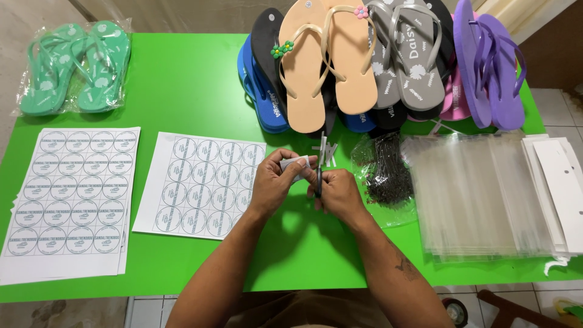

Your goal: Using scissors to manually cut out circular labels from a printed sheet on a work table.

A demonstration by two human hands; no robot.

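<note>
While the left hand point(276, 182) pinches a small white paper piece point(296, 165) between thumb and fingertips, the right hand point(340, 193) is closed around a pair of dark-handled scissors point(320, 164) whose thin grey blades point up and away from the person. That paper piece is a small, pale scrap, partly hidden by the fingers, and whether the blades touch it cannot be told. Just beyond the blades lie a few narrow white offcuts point(330, 153). All this sits above the middle of a bright green table point(188, 85), nearer its front edge than its back. On the left side lie two white sheets of round stickers point(200, 185), one beside the other, and a bagged pair of green flip-flops point(76, 67) rests at the back left corner. Along the back edge stands a pile of flip-flops point(340, 61) in tan, grey, blue, black, pink and purple. Right of the hands are a clear bag of small dark fasteners point(388, 176), a stack of clear plastic bags point(473, 194) and white cards point(562, 182) at the right edge. Pale floor tiles point(559, 103) show beyond the table
</note>
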